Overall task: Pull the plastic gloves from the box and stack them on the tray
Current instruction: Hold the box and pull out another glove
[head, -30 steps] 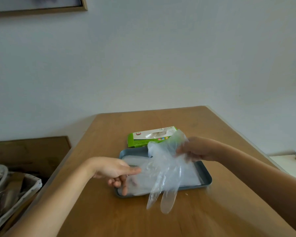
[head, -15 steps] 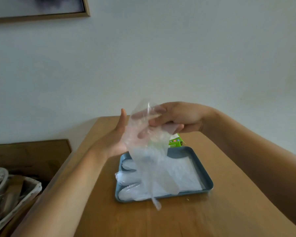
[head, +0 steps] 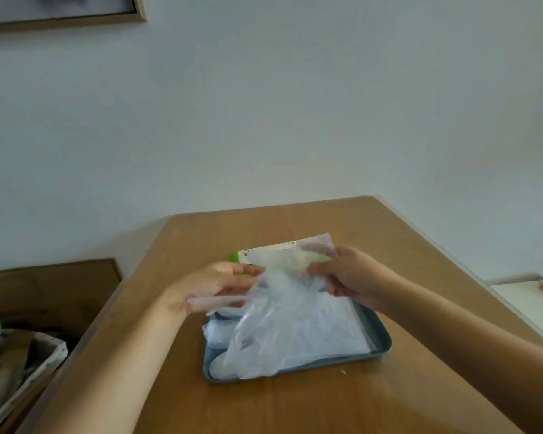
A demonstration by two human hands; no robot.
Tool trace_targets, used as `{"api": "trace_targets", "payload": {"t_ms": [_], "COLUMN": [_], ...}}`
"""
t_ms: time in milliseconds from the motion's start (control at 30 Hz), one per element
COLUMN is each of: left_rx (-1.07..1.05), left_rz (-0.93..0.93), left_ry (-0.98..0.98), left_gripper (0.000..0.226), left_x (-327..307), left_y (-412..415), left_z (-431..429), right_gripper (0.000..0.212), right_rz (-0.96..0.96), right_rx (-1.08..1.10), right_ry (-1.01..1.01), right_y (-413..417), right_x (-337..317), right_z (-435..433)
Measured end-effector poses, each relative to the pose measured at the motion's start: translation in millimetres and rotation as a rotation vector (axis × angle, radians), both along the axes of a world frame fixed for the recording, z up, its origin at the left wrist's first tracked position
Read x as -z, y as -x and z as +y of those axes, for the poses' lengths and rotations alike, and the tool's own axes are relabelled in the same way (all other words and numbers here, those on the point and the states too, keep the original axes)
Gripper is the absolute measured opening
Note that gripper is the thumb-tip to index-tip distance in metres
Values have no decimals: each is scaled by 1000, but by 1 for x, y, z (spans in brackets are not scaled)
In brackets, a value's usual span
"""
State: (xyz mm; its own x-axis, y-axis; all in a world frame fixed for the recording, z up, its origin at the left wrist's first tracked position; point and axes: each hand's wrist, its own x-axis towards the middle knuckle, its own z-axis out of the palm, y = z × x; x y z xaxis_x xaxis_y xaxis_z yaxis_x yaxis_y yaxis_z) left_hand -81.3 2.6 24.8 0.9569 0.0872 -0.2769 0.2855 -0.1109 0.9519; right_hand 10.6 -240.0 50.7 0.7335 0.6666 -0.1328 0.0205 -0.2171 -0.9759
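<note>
A clear plastic glove (head: 282, 311) hangs spread over the grey-blue tray (head: 381, 335), its cuff up near the box and its fingers drooping toward the tray's front. My left hand (head: 217, 286) pinches the glove's left edge. My right hand (head: 345, 274) pinches its right edge by the cuff. Under it, several flat clear gloves (head: 339, 336) lie stacked in the tray. The green and white glove box (head: 254, 253) sits just behind the tray, mostly hidden by the held glove and my hands.
The tray rests on a wooden table (head: 295, 402) against a white wall. A lined basket (head: 22, 371) with clutter stands low at the left beside a dark wooden board (head: 51, 289). A picture frame (head: 63, 17) hangs top left.
Both hands came down from in front of the wall to just above the tray's back edge. The glove, earlier bunched upright between them, is now spread wide over the stack.
</note>
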Motion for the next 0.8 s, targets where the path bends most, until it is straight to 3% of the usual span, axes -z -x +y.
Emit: {"api": "trace_targets", "payload": {"t_ms": [133,267,400,467,533,667,733,800], "left_rx": [90,29,-299,-330,-174,184,313,370], "left_rz": [113,159,-92,-267,-344,-138,-45,23], "left_ry": [-199,-527,-1062,-1087,-1053,-1181,-1201,-1205], "left_gripper": [38,40,36,27,27,57,63,66], "left_x": [-1,-4,0,2,6,21,33,43], "left_y": [1,-4,-4,3,14,25,25,26], "left_z": [-8,-15,-34,-61,-88,-106,-100,-94], "right_gripper": [28,31,29,31,36,57,68,72], "right_rz": [-13,-231,-350,-279,-237,-220,-415,-842], "right_rx": [28,64,113,126,147,137,125,172], "right_ry": [121,316,317,235,203,252,389,567], "right_y": [0,4,12,17,20,25,27,26], "right_x": [31,48,54,56,59,60,55,53], "right_z": [-11,-17,-21,-21,-22,-23,-27,-32]}}
